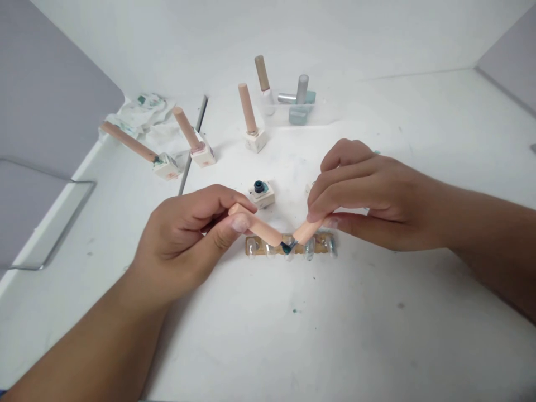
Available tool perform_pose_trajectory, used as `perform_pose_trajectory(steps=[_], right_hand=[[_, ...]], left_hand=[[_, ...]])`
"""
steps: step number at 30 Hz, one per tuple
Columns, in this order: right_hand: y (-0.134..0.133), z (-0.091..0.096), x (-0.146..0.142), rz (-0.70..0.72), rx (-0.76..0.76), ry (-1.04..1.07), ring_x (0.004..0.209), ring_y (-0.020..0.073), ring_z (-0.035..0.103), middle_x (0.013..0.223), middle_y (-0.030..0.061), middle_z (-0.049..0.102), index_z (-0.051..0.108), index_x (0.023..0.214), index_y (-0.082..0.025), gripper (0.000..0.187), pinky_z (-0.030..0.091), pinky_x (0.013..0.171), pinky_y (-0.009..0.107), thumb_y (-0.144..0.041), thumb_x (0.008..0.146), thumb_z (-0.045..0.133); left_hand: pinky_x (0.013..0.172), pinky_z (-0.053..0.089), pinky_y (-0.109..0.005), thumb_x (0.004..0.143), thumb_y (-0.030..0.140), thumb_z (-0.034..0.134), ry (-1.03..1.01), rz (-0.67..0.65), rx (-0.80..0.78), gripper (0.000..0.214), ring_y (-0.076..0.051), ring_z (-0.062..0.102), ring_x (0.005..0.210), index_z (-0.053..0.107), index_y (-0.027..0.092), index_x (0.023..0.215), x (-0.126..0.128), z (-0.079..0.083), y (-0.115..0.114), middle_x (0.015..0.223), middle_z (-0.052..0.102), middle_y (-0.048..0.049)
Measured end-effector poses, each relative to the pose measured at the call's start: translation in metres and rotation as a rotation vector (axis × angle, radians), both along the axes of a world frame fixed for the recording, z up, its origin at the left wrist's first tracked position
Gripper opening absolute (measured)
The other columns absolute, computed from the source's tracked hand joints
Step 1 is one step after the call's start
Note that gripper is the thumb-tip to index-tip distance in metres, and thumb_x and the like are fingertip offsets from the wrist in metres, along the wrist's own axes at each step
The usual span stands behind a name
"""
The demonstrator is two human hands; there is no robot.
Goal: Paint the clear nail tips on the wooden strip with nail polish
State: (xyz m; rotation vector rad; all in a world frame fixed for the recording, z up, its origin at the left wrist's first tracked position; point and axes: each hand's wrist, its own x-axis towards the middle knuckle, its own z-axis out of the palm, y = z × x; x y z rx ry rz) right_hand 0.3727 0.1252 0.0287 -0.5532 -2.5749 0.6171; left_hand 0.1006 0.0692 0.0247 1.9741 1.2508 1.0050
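My left hand [190, 231] pinches a long tan brush cap [262, 226], its dark teal brush tip down on a wooden strip of clear nail tips [320, 245]. My right hand [360, 192] pinches a second tan brush cap [307, 230], whose tip meets the same spot on the strip. Just behind the strip stands an open small square bottle [261, 192] with a teal neck.
Three capped polish bottles with tan caps [167, 164] [200, 149] [254, 135] stand at the back left. A clear tray [322, 114] holds more bottles. Crumpled stained tissue [140, 111] and a thin grey rod [193, 142] lie at the left. A grey chair [42, 128] borders the table.
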Motion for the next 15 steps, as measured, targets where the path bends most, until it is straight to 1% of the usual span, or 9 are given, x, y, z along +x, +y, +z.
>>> perform_pose_trajectory(steps=[6,10,12,15], right_hand=[[0.0006,0.0004,0.0019,0.0,0.002,0.011,0.087,0.019,0.061,0.089,-0.0015,0.072,0.067,0.094,-0.027,0.017,0.04,0.094,0.045,-0.021,0.093,0.051],[0.0015,-0.0008,0.0015,0.001,0.002,0.047,0.084,0.0188,0.06,0.085,-0.0014,0.071,0.066,0.09,-0.027,0.015,0.041,0.093,0.043,-0.022,0.093,0.052],[0.0012,-0.001,0.001,0.014,0.004,0.032,0.085,0.0189,0.06,0.085,-0.0012,0.071,0.066,0.091,-0.026,0.016,0.041,0.093,0.043,-0.021,0.093,0.051],[0.0007,-0.0002,0.0008,0.016,0.012,0.004,0.087,0.0192,0.06,0.087,-0.0009,0.071,0.066,0.092,-0.026,0.017,0.039,0.094,0.044,-0.019,0.092,0.051]], left_hand=[[0.052,0.041,-0.024,0.094,0.031,0.062,-0.049,-0.015,-0.025,0.01,-0.01,0.052,0.06,0.071,0.027,0.095,0.0002,-0.0007,-0.0003,0.071,0.062,0.0018],[0.058,0.045,-0.024,0.094,0.03,0.061,-0.131,-0.022,-0.033,0.011,-0.011,0.055,0.066,0.071,0.028,0.098,0.0014,-0.0017,-0.0011,0.075,0.063,0.0019],[0.057,0.045,-0.024,0.094,0.031,0.062,-0.124,-0.023,-0.036,0.01,-0.011,0.056,0.066,0.071,0.027,0.096,0.0015,-0.0015,-0.0011,0.074,0.064,0.0016],[0.052,0.042,-0.024,0.093,0.032,0.062,-0.058,-0.009,-0.033,0.01,-0.011,0.054,0.062,0.071,0.027,0.093,0.0013,-0.0006,-0.0005,0.072,0.063,0.0013]])
